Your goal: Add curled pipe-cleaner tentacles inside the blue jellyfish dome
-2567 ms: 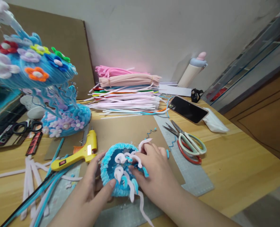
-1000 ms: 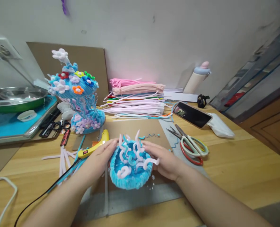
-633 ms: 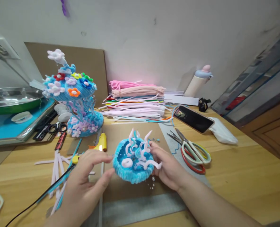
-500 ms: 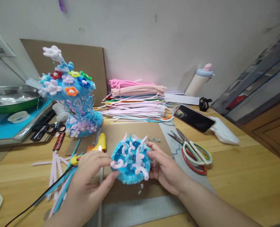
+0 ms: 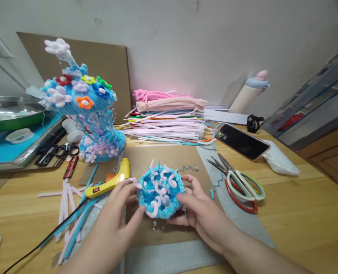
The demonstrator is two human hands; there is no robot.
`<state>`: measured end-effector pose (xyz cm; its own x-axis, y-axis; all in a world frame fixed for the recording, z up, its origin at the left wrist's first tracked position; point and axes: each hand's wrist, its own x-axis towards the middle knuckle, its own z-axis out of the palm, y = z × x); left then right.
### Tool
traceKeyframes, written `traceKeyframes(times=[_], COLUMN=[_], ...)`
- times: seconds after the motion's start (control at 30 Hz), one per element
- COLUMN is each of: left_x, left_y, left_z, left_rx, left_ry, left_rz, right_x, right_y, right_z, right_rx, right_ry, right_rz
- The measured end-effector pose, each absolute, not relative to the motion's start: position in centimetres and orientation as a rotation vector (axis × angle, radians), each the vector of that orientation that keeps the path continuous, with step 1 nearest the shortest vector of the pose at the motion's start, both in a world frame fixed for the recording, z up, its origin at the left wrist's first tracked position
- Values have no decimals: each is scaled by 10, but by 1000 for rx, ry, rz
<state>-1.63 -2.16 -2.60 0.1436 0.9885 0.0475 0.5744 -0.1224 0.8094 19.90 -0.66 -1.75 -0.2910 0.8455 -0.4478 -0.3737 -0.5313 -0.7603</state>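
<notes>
A round blue fuzzy piece point(image 5: 173, 199) with curled pale pink and blue strands sits between my two hands, above the brown cardboard point(image 5: 149, 234). My right hand point(image 5: 199, 207) grips its right edge, thumb on top and fingers around the side and below. My left hand point(image 5: 123, 211) holds the left edge between thumb and fingers, close to a curled pink strand. Small clear beads dangle under the piece. Left of it lies a yellow glue gun point(image 5: 109, 184), its black cord running to the lower left.
A blue flower-covered jellyfish-like model point(image 5: 80, 95) stands at the back left. Pipe cleaner bundles point(image 5: 169, 121) lie by the wall. Scissors point(image 5: 240, 182), a phone point(image 5: 241, 140) and a bottle point(image 5: 247, 93) are on the right. Cut strips point(image 5: 69, 213) lie at left, near a green-rimmed metal bowl point(image 5: 15, 110).
The blue piece has been turned between my hands, so its pink strands lie differently. My left hand sits lower, showing more of the glue gun. The camera view has shifted slightly.
</notes>
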Motion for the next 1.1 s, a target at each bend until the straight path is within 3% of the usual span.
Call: traceKeyframes(times=[0.27,0.47,0.63,0.87,1.1], left_x=[-12,-13,-10,-5,-5], left_y=[-14,-12,-11,-11,-15], left_z=[-22,-29,-30,-24,-26], left_rx=[1711,1704,1635,1724,1681], left_ry=[1407,1374,1373,1368,1365], left_rz=[854,879,1001,1021,966], right_x=[217,232,231,226,219], right_y=[0,6,9,16,16], right_z=[-16,-17,-18,-32,-30], right_rx=[-1387,-1510,-1370,-1233,-1251], right_ry=[-1279,-1661,-1729,-1782,-1364], right_rz=[1855,1254,978,1097,1475])
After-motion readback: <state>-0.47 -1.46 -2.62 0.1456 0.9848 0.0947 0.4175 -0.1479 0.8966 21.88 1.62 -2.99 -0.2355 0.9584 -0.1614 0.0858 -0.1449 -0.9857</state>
